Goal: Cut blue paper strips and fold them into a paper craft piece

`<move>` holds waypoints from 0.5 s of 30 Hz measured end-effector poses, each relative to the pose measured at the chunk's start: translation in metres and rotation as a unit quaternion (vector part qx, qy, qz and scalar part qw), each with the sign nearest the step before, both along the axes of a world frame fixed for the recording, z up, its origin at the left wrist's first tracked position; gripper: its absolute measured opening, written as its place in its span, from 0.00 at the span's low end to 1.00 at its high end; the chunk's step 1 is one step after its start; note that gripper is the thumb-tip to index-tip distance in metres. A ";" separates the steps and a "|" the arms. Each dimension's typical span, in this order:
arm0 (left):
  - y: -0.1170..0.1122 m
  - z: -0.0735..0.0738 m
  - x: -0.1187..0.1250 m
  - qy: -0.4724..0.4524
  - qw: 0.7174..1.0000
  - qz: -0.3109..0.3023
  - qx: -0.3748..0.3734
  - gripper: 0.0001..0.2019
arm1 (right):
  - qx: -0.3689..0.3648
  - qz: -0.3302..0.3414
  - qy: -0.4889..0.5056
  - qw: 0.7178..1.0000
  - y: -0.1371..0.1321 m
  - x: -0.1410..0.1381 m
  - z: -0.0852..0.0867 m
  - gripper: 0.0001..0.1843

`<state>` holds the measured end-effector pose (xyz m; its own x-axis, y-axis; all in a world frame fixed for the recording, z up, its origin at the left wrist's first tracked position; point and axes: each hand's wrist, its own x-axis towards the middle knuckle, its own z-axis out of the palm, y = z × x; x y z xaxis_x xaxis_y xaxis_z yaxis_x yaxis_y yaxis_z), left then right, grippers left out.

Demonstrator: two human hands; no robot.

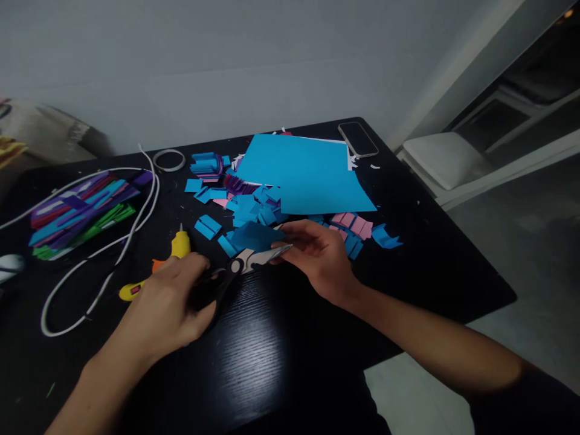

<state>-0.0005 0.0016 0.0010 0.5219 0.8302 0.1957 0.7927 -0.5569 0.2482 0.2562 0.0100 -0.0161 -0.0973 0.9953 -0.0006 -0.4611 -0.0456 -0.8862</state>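
Note:
My left hand (170, 302) grips the black handles of a pair of scissors (247, 261), whose blades point right and stand partly apart. A small piece of blue paper (257, 236) is pinched in my right hand (319, 257), just above the blades. Whether the blades touch the paper I cannot tell. Behind my hands lie a heap of cut blue paper pieces (249, 208), several pink pieces (361, 227) and a large blue paper sheet (301, 169).
A yellow glue gun (181, 243) lies beside my left hand. A white cable (113, 272) loops around colored paper strips (81, 211). There is a tape ring (169, 160) at the back and a phone (357, 139) at the far right corner of the black table (430, 266).

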 end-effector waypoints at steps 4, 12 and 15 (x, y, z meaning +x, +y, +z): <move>0.000 0.001 -0.001 0.002 0.999 0.006 -0.038 0.09 | -0.017 0.000 -0.016 1.000 -0.001 0.000 0.003 0.14; 0.001 0.001 0.000 -0.003 0.997 0.012 -0.071 0.09 | -0.015 -0.007 -0.021 1.000 -0.002 -0.001 0.003 0.15; 0.002 0.002 0.001 -0.007 0.997 0.014 -0.071 0.09 | -0.013 -0.008 -0.014 1.000 -0.002 -0.001 0.003 0.14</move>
